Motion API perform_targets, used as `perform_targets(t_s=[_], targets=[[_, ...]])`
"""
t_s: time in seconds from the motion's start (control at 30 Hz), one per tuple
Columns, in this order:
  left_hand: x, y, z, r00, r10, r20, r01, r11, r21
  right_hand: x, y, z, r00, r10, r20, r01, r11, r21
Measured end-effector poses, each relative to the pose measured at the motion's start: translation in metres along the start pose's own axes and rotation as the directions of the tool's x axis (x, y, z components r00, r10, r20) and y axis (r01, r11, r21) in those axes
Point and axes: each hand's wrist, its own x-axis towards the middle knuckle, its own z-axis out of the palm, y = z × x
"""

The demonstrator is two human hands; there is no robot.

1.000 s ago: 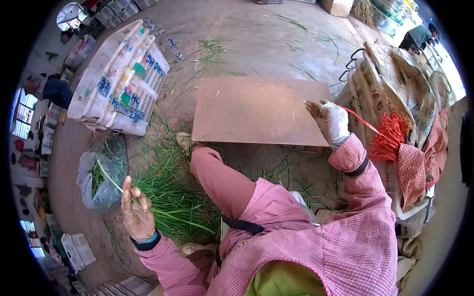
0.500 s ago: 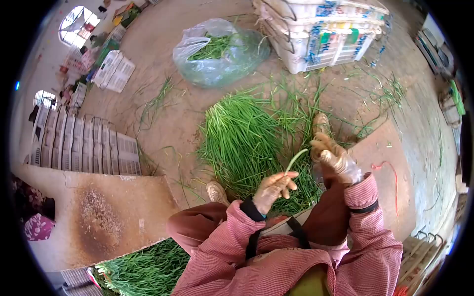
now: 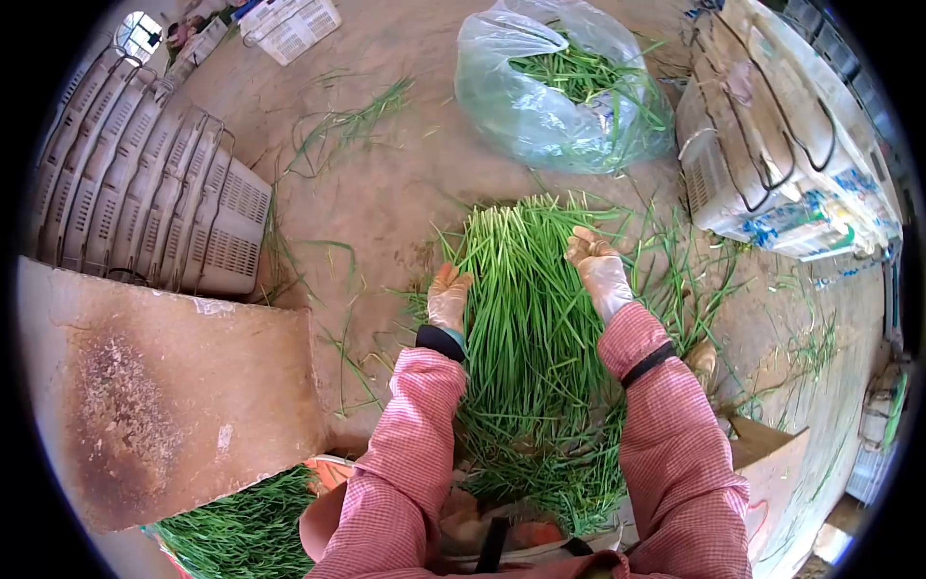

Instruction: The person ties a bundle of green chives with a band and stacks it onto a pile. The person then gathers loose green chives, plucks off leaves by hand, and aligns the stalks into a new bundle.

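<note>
Greens (image 3: 521,328) lie in a thick pile on the floor (image 3: 386,207) between the person's two hands, their pale cut ends facing away from the person and the long blades running back toward the body. Left hand (image 3: 449,297) is at the left edge of the pile, its fingers extended and slightly bent against the outer stalks, closed around nothing. Right hand (image 3: 596,270) is at the opposite edge, nearer the pale ends, its fingers also unclenched and laid along the side of the pile. Loose blades are scattered around it, thickest on the right, where a shoe (image 3: 703,361) shows beside the right sleeve (image 3: 666,405). Beyond the pile stands a clear plastic bag (image 3: 540,116) with more greens inside. Stacked crates (image 3: 154,183) tilt at the left, and a second stack (image 3: 772,145) is at the far right. Nearer the person on the left is a brown board (image 3: 260,376) with a dark, crusty stain (image 3: 121,415).
</note>
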Motion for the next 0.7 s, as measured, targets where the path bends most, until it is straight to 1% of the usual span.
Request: perform_targets(t_s=[0.03, 0.07, 0.1, 0.13, 0.17, 0.2, 0.23, 0.27, 0.3, 0.33, 0.37, 0.4, 0.43, 0.47, 0.5, 0.53, 0.57, 0.6, 0.63, 0.67, 0.7], targets=[[0.019, -0.006, -0.001, 1.000, -0.001, -0.010, 0.001, 1.000, -0.010, 0.018, 0.014, 0.015, 0.998, -0.068, 0.014, 0.070, 0.968, -0.241], [0.037, -0.011, -0.001, 0.999, 0.043, 0.017, -0.044, 0.997, 0.059, 0.037, 0.023, 0.025, 0.998, 0.019, 0.054, -0.001, 0.949, -0.314], [0.053, -0.018, -0.002, 0.996, 0.080, 0.046, -0.086, 0.988, 0.127, 0.054, 0.034, 0.038, 0.999, -0.024, 0.031, 0.035, 0.910, -0.412], [0.072, -0.025, -0.006, 0.996, 0.079, 0.035, -0.083, 0.989, 0.122, 0.071, 0.046, 0.050, 0.998, -0.069, 0.013, 0.066, 0.861, -0.504], [0.090, -0.030, -0.009, 0.996, 0.065, 0.057, -0.077, 0.972, 0.224, 0.089, 0.053, 0.057, 0.998, -0.063, 0.010, 0.056, 0.780, -0.624], [0.110, -0.042, -0.014, 0.996, 0.045, 0.077, -0.068, 0.944, 0.323, 0.106, 0.060, 0.065, 0.999, -0.033, 0.000, 0.023, 0.691, -0.722], [0.129, -0.051, -0.013, 0.999, 0.037, 0.017, -0.040, 0.911, 0.412, 0.120, 0.060, 0.075, 0.997, 0.082, -0.014, -0.061, 0.608, -0.791], [0.145, -0.060, -0.016, 0.999, 0.032, 0.004, -0.031, 0.912, 0.410, 0.131, 0.062, 0.086, 0.980, 0.194, -0.039, -0.134, 0.509, -0.850], [0.146, -0.054, -0.011, 0.986, -0.154, 0.067, 0.131, 0.954, 0.268, 0.139, 0.076, 0.091, 0.976, 0.213, -0.042, -0.132, 0.429, -0.894], [0.149, -0.057, -0.008, 0.934, -0.321, 0.158, 0.302, 0.944, 0.132, 0.134, 0.073, 0.101, 0.976, 0.214, -0.048, -0.119, 0.334, -0.935], [0.147, -0.062, 0.000, 0.964, -0.218, 0.151, 0.199, 0.972, 0.127, 0.131, 0.077, 0.108, 0.977, 0.209, -0.031, -0.104, 0.349, -0.931], [0.146, -0.066, -0.001, 0.963, -0.229, 0.145, 0.212, 0.969, 0.124, 0.128, 0.082, 0.113, 0.979, 0.205, -0.017, -0.092, 0.363, -0.927], [0.140, -0.068, -0.002, 0.921, -0.241, 0.305, 0.202, 0.967, 0.155, 0.119, 0.088, 0.114, 0.990, 0.139, 0.039, -0.025, 0.431, -0.902], [0.134, -0.068, -0.003, 0.853, -0.251, 0.457, 0.186, 0.965, 0.184, 0.114, 0.093, 0.113, 0.986, 0.167, 0.030, -0.041, 0.409, -0.912], [0.121, -0.066, -0.004, 0.853, -0.261, 0.452, 0.196, 0.963, 0.186, 0.099, 0.085, 0.109, 0.988, 0.143, 0.054, -0.002, 0.366, -0.931], [0.104, -0.063, -0.005, 0.882, -0.164, 0.442, 0.047, 0.963, 0.264, 0.080, 0.075, 0.103, 0.990, 0.116, 0.081, 0.040, 0.321, -0.946], [0.085, -0.058, -0.005, 0.895, -0.061, 0.442, -0.104, 0.935, 0.340, 0.062, 0.079, 0.091, 0.983, -0.072, 0.167, 0.181, 0.300, -0.937], [0.067, -0.053, -0.005, 0.892, 0.038, 0.450, -0.245, 0.877, 0.412, 0.045, 0.084, 0.079, 0.936, -0.251, 0.248, 0.311, 0.255, -0.916], [0.047, -0.048, 0.003, 0.899, 0.136, 0.415, -0.298, 0.887, 0.353, 0.039, 0.091, 0.072, 0.943, -0.255, 0.212, 0.318, 0.515, -0.796], [0.033, -0.047, 0.010, 0.897, 0.235, 0.375, -0.355, 0.887, 0.294, 0.033, 0.098, 0.066, 0.950, -0.260, 0.174, 0.312, 0.748, -0.585], [0.032, -0.055, 0.008, 0.842, 0.339, 0.420, -0.511, 0.752, 0.417, 0.027, 0.104, 0.060, 0.955, -0.263, 0.137, 0.295, 0.893, -0.339]])
